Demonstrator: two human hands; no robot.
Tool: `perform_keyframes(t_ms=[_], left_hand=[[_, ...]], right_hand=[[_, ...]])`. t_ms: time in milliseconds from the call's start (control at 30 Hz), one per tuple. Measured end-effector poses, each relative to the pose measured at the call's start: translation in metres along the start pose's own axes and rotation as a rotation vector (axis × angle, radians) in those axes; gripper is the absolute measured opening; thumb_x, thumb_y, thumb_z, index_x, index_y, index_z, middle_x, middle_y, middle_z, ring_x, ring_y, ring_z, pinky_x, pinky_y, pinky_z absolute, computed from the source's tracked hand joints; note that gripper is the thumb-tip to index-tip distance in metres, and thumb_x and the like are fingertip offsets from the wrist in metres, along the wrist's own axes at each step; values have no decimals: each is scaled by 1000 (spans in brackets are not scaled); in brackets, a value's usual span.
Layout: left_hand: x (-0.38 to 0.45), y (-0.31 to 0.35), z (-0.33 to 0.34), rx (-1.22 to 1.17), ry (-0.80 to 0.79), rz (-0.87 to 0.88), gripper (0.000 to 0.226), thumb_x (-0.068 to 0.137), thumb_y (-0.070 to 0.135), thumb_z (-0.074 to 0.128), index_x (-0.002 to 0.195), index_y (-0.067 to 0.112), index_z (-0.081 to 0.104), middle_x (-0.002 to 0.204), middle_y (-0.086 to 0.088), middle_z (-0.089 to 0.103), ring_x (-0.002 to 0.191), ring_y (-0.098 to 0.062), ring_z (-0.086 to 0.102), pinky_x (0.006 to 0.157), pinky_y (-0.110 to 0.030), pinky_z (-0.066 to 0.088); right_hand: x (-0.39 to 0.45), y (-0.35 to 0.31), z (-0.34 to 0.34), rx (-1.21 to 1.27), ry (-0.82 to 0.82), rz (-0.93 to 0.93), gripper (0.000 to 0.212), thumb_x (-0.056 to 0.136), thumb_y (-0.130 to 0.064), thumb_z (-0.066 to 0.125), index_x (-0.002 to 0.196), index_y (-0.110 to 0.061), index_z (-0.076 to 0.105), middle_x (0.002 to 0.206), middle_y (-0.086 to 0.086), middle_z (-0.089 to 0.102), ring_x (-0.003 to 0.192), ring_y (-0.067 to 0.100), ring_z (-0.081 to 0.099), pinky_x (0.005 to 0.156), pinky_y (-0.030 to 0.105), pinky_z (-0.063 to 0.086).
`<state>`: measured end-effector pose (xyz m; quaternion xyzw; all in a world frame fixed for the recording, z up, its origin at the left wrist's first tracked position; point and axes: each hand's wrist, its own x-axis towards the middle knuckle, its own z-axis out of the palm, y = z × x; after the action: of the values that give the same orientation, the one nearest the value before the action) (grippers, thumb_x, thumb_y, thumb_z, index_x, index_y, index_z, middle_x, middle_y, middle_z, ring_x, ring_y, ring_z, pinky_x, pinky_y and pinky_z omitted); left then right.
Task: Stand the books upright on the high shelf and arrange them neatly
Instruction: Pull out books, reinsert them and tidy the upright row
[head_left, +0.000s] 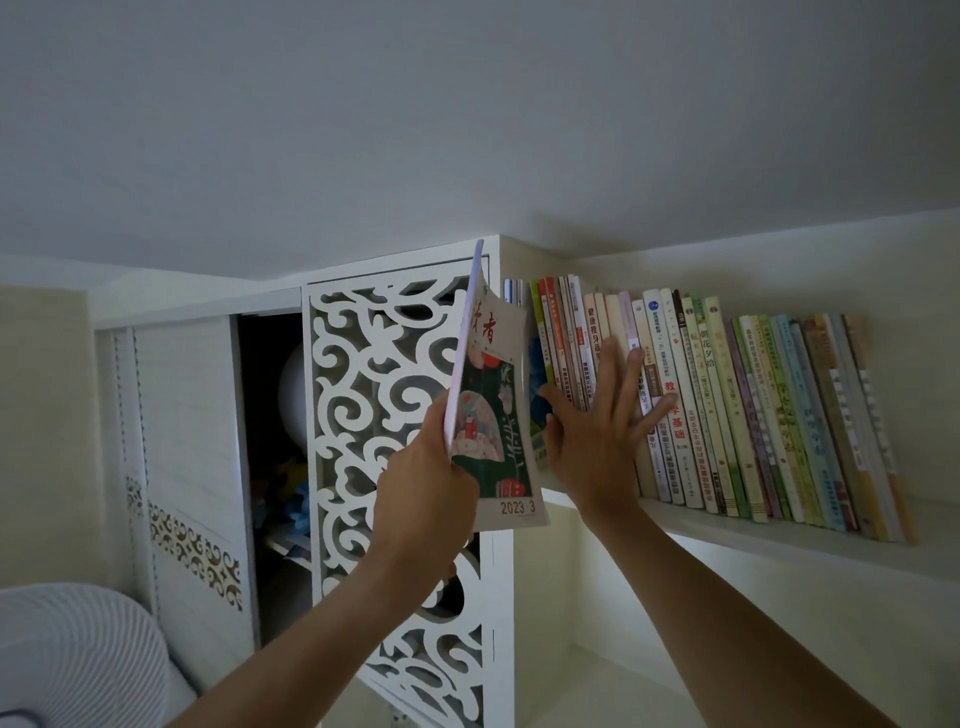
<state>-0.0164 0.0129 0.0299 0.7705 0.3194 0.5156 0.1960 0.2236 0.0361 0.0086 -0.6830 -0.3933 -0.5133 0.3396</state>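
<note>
Item: magazine (493, 415), thin, soft cover marked 2023·3. Held upright in the air off the left end of the high shelf (779, 535), not yet on it. Left hand (426, 488) grips its lower spine edge, fingers curled round it.

Item: row of books (727, 415), standing spines out along the high shelf from its left end to the right; the right-hand part leans left. Right hand (597, 436) presses flat against the spines near the left end, fingers straight and spread, holding nothing.

Risks, as judged:
- The row may topple left into the gap once the pressing palm lifts, since the books already lean.
- The magazine is limp; it may buckle or slump when pushed into a narrow slot.
- A one-handed hold low on the magazine may slip at this reach.

Container: cabinet (400, 415), white, fretwork door, standing against the shelf's left end. The opening beside the door shows a pale round object (291, 395) and coloured items below, too dark to identify.
</note>
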Motion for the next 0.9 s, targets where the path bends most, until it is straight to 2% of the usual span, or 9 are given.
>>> perform_keyframes(t_ms=[100, 167, 267, 367, 400, 500, 633, 767, 900], left_hand=[[-5, 3, -4, 41, 7, 10, 68, 96, 1, 46, 152, 38, 36, 88, 20, 52, 71, 2, 54, 60, -32, 63], [-8, 5, -5, 53, -13, 21, 70, 94, 0, 44, 152, 38, 36, 84, 23, 51, 72, 3, 55, 65, -35, 64], [-10, 6, -6, 61, -49, 21, 66, 94, -1, 43, 149, 35, 41, 82, 23, 51, 71, 2, 54, 67, -33, 63], [-14, 7, -8, 47, -78, -15, 67, 96, -1, 42, 152, 35, 38, 85, 24, 51, 72, 2, 54, 54, -16, 55], [-17, 8, -10, 37, -80, -26, 67, 96, 0, 42, 152, 37, 38, 86, 24, 52, 73, 2, 55, 51, -14, 53], [-25, 13, -14, 34, -64, -9, 64, 97, 2, 42, 149, 39, 39, 87, 24, 55, 74, 3, 58, 54, -19, 58], [-29, 19, -15, 80, -70, 24, 60, 97, 4, 43, 145, 40, 42, 83, 20, 57, 67, 2, 58, 47, -13, 53], [-27, 21, -16, 126, -62, 31, 53, 98, 7, 43, 141, 37, 42, 80, 20, 54, 64, 4, 56, 49, -15, 52], [-23, 21, -16, 163, -80, 20, 58, 98, 6, 45, 147, 37, 38, 84, 20, 53, 72, -6, 60, 56, -18, 56]], right_hand=[[0, 0, 0, -16, -3, 3, 42, 95, -46, 61, 137, -44, 57, 172, 18, 2, 156, 46, -7, 114, 80, 0], [1, 0, -1, -25, -15, 2, 41, 96, -47, 59, 138, -45, 57, 172, 18, 1, 156, 46, -8, 114, 79, 0], [1, -1, -1, -32, -26, 3, 43, 96, -49, 59, 139, -46, 54, 172, 18, -1, 156, 46, -9, 114, 79, -1], [1, 0, -1, -27, -28, 6, 40, 96, -48, 60, 136, -46, 56, 172, 17, -1, 156, 46, -9, 114, 79, -2], [1, 0, 0, -31, -31, 9, 40, 96, -48, 61, 136, -46, 57, 172, 17, -2, 156, 46, -10, 114, 79, -3], [1, 0, 2, -30, -12, 2, 39, 95, -45, 65, 133, -43, 59, 172, 18, 1, 156, 47, -7, 114, 79, -1], [1, 0, 2, 3, 28, -7, 45, 93, -41, 68, 137, -40, 57, 171, 19, 3, 156, 47, -5, 114, 80, -1], [0, -1, -1, 36, -3, -4, 42, 93, -39, 67, 134, -43, 60, 172, 17, 2, 156, 46, -8, 113, 80, -3], [0, -1, -3, 45, -14, -1, 42, 94, -40, 67, 135, -44, 59, 172, 17, 0, 156, 46, -9, 113, 81, -2]])
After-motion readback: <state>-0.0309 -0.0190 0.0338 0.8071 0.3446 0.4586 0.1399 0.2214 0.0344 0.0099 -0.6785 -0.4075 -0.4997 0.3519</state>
